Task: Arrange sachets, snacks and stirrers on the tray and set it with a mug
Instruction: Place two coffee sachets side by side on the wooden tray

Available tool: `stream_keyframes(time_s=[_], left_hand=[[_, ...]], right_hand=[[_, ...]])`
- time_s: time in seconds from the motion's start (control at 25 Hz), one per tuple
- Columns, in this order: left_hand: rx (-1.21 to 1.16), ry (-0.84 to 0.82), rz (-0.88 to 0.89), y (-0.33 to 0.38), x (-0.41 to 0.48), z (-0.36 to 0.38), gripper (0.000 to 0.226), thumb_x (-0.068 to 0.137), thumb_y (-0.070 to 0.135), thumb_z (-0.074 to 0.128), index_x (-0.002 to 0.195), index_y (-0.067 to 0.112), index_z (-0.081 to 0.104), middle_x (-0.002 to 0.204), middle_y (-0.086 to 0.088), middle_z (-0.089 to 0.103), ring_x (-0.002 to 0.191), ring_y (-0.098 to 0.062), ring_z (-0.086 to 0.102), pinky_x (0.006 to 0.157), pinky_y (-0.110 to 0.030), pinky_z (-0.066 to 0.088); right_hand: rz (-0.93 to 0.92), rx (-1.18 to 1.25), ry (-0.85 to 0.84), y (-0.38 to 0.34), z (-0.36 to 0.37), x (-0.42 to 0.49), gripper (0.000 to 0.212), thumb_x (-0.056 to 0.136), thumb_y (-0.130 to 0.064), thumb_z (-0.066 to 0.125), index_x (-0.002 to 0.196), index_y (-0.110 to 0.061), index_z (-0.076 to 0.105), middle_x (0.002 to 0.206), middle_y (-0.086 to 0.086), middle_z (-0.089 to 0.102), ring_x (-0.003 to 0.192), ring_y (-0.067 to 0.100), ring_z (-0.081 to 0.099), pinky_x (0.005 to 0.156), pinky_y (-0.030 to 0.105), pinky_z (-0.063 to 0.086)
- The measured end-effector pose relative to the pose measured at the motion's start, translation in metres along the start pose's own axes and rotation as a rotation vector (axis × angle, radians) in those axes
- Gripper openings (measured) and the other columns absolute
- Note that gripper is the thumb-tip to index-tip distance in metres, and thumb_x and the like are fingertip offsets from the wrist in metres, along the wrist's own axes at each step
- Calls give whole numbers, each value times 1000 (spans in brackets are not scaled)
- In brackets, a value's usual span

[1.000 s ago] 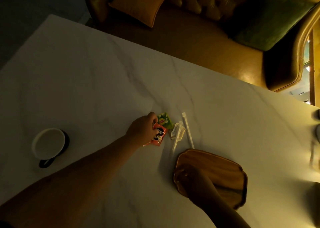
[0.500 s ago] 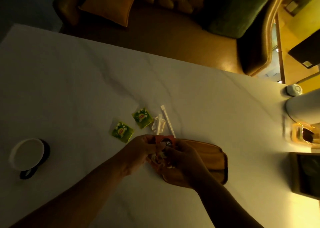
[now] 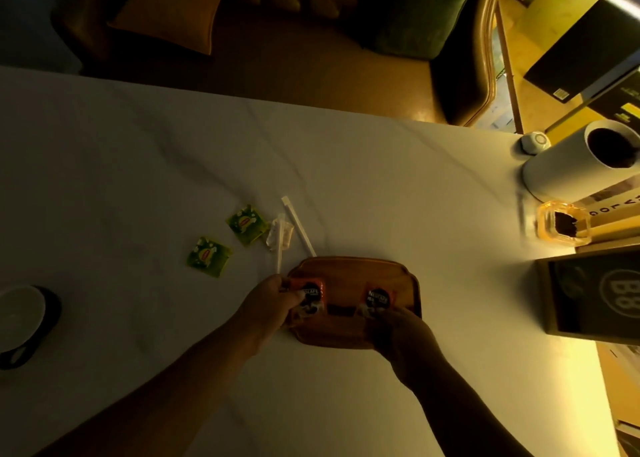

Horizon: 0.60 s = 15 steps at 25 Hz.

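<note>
My left hand (image 3: 273, 299) pinches an orange-red coffee sachet with a black label (image 3: 309, 295) between thumb and fingers, holding it over the nine o'clock end of the brown scallop-edged wooden tray (image 3: 349, 273). My right hand (image 3: 398, 332) pinches a second orange-red coffee sachet (image 3: 378, 299) at its near edge, over the three o'clock half of the same tray. I cannot tell whether either sachet already lies flat on the wood. The tray sits on the pale marble-look table (image 3: 138, 165) straight ahead of me.

At eleven o'clock from the tray, two green square tea sachets (image 3: 246, 223) lie flat on the table, apart from each other, the nearer green one (image 3: 208, 256) farther toward nine o'clock. Just beside them, at twelve o'clock from my left hand, two long white wrapped stirrers (image 3: 298, 226) lie by a small clear packet (image 3: 282, 235); one stirrer's near end reaches the tray's far rim. The white mug with a dark handle (image 3: 20, 318) stands well apart at nine o'clock, at the picture's edge.

At two o'clock a white cylinder (image 3: 575, 158) and an amber glass dish (image 3: 562, 224) stand near the table's far corner, with a dark box (image 3: 595, 297) at three o'clock.
</note>
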<state>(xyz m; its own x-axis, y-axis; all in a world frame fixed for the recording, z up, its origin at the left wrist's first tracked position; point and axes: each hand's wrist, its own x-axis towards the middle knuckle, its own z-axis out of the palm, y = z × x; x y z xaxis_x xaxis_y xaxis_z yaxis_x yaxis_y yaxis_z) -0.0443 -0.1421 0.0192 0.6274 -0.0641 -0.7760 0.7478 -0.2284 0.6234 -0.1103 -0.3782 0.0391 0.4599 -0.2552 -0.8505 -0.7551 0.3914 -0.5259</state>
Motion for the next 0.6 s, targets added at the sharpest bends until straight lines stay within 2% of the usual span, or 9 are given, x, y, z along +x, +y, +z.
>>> stream_keyframes(time_s=[0.08, 0.2, 0.28, 0.32, 0.4, 0.44, 0.52, 0.6], left_hand=[[127, 43, 39, -1, 3, 8, 21, 85, 26, 69, 104, 22, 61, 100, -4, 69, 86, -19, 70, 68, -34, 61], [289, 89, 146, 2, 4, 17, 29, 85, 26, 70, 110, 22, 58, 104, 0, 66, 85, -10, 65, 60, -22, 53], [578, 235, 269, 0, -1, 20, 38, 83, 30, 71, 117, 21, 54, 109, 0, 61, 91, -13, 61, 67, -25, 52], [741, 313, 363, -5, -5, 21, 42, 83, 33, 69, 120, 22, 52, 113, -1, 58, 97, -17, 59, 73, -30, 54], [1013, 317, 590, -21, -15, 26, 47, 86, 35, 63, 129, 22, 47, 128, -6, 53, 114, -25, 54, 87, -37, 53], [1123, 253, 676, -29, -19, 30, 51, 88, 36, 60, 134, 23, 43, 139, -7, 48, 124, -27, 49, 95, -39, 50], [1270, 124, 727, -44, -21, 37, 60, 90, 37, 55, 145, 24, 33, 156, -6, 32, 141, -29, 32, 110, -45, 37], [1336, 85, 676, -51, -18, 44, 68, 91, 39, 52, 151, 24, 23, 162, -5, 19, 147, -29, 19, 117, -48, 25]], right_hand=[[-14, -167, -36, 10, -12, 0, 16, 94, -10, 62, 109, -12, 68, 100, 15, 76, 86, 30, 74, 68, 39, 60], [-112, -373, -53, 13, -12, 4, 18, 92, -16, 66, 109, -15, 66, 96, 7, 75, 81, 19, 74, 61, 29, 58], [-288, -605, 19, 10, -6, 7, 21, 90, -24, 68, 110, -18, 63, 94, -2, 72, 76, 7, 71, 56, 20, 55], [-395, -762, 77, 9, -4, 5, 23, 90, -27, 66, 112, -22, 61, 99, -6, 69, 80, 4, 69, 59, 20, 56], [-639, -1124, 100, 14, -4, 3, 35, 92, -31, 61, 127, -30, 56, 123, -5, 61, 108, 9, 60, 82, 33, 58], [-735, -1293, 31, 22, -5, 1, 42, 93, -32, 58, 135, -33, 50, 136, -5, 54, 122, 16, 51, 95, 40, 52], [-815, -1536, -153, 40, -8, -1, 57, 95, -31, 52, 148, -36, 33, 157, -5, 33, 143, 22, 28, 112, 48, 32], [-814, -1648, -227, 51, -9, 2, 67, 97, -27, 47, 155, -35, 15, 166, -4, 11, 150, 23, 6, 117, 46, 10]])
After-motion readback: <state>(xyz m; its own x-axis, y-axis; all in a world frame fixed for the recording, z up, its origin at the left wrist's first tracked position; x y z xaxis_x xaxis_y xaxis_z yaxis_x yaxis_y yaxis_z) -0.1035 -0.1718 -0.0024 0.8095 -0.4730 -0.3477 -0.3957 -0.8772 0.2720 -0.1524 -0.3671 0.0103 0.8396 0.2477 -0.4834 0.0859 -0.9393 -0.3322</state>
